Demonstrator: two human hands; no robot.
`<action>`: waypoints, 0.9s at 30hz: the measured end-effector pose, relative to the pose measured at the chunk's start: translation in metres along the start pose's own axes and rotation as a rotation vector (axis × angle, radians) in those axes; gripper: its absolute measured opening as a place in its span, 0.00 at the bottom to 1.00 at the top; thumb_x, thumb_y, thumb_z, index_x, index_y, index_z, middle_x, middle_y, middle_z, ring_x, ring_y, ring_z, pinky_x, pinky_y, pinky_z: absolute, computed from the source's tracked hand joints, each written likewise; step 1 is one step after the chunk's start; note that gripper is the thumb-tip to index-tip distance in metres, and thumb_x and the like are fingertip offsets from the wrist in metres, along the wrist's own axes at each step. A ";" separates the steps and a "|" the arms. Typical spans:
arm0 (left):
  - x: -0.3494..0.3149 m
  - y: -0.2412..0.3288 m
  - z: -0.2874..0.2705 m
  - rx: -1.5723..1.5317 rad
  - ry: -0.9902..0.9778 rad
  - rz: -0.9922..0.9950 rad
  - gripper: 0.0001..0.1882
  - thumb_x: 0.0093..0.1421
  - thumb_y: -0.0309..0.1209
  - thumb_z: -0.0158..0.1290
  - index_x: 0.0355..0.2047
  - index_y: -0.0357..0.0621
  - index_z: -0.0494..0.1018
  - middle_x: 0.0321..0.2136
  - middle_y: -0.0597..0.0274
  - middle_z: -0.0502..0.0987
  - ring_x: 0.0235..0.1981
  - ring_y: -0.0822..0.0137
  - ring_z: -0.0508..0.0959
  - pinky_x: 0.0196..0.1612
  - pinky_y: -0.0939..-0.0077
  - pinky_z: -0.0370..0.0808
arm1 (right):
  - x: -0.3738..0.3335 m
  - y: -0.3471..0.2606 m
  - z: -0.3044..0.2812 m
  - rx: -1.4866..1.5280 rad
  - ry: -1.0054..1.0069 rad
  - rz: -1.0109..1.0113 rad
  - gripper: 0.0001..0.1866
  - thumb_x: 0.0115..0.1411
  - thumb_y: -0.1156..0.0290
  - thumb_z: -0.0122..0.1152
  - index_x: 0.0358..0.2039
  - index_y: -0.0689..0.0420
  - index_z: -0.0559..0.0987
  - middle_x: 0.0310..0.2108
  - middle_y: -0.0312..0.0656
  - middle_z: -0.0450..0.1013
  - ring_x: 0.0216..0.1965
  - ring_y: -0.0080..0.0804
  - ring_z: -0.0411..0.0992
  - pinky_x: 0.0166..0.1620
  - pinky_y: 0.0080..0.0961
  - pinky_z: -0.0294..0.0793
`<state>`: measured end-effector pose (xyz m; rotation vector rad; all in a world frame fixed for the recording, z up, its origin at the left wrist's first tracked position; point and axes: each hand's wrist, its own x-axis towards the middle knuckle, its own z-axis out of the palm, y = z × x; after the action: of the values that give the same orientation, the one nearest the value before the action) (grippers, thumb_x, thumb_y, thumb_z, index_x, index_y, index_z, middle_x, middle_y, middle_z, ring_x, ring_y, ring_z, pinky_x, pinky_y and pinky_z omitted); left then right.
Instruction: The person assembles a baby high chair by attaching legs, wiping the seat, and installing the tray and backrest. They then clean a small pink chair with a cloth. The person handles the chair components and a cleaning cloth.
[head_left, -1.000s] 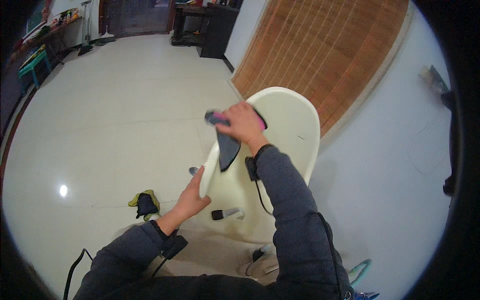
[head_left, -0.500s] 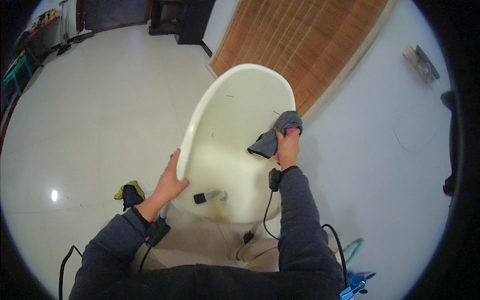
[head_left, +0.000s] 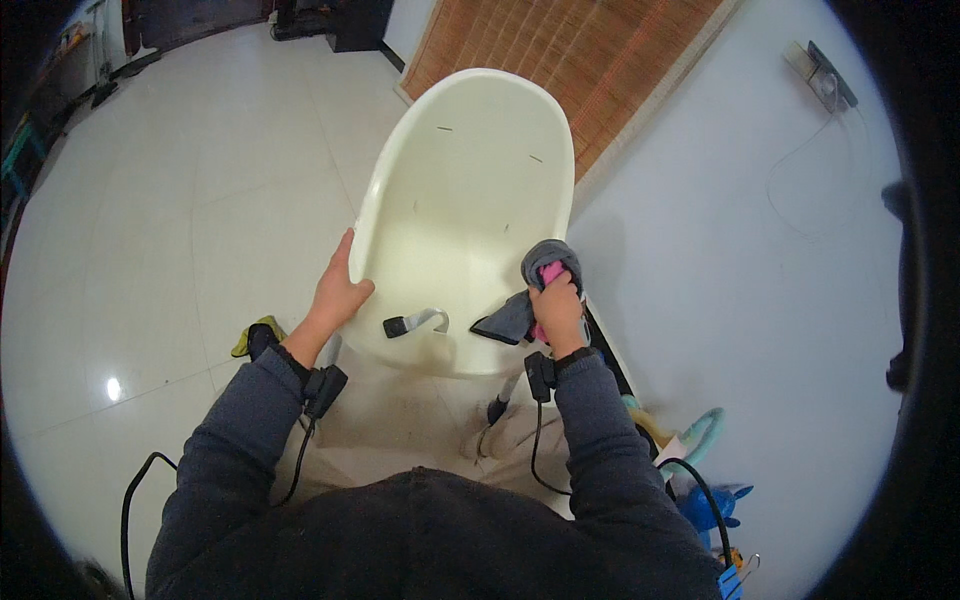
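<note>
In front of me is a cream plastic shell seat (head_left: 470, 190) with a high curved back and several narrow slots in it. A grey curved tube with a black end cap (head_left: 415, 322) stands up at its near end. My left hand (head_left: 338, 288) grips the seat's left rim, thumb on the inner side and fingers over the outside. In my right hand (head_left: 558, 305) is a bunched grey and pink cloth (head_left: 548, 262), pressed at the right rim. A dark-edged flap of the cloth hangs inside the seat. The right fingertips are partly hidden in the cloth.
A yellow and black cloth item (head_left: 262, 335) lies on the tiled floor (head_left: 150, 260) to the left. A white wall (head_left: 690, 240) and a woven brown blind (head_left: 560, 70) rise at the right. A green hose-like ring (head_left: 705, 430) and a blue toy (head_left: 715, 505) are at lower right.
The right hand and cloth have moved down along the right rim toward the near end. The seat sits higher in view, more of its inside showing. The left hand keeps its hold.
</note>
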<state>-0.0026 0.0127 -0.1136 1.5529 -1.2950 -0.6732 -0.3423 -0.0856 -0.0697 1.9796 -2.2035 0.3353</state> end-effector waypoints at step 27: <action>-0.001 -0.015 -0.003 0.069 -0.025 0.033 0.45 0.46 0.30 0.53 0.64 0.37 0.45 0.59 0.40 0.58 0.60 0.48 0.60 0.61 0.67 0.60 | 0.005 -0.133 0.139 0.000 -0.347 -0.339 0.40 0.55 0.42 0.48 0.63 0.52 0.56 0.64 0.59 0.49 0.63 0.67 0.46 0.61 0.58 0.48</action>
<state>0.0064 0.0140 -0.1265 1.5794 -1.3729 -0.6346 -0.2065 -0.1410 -0.1940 2.5162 -1.9784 -0.0584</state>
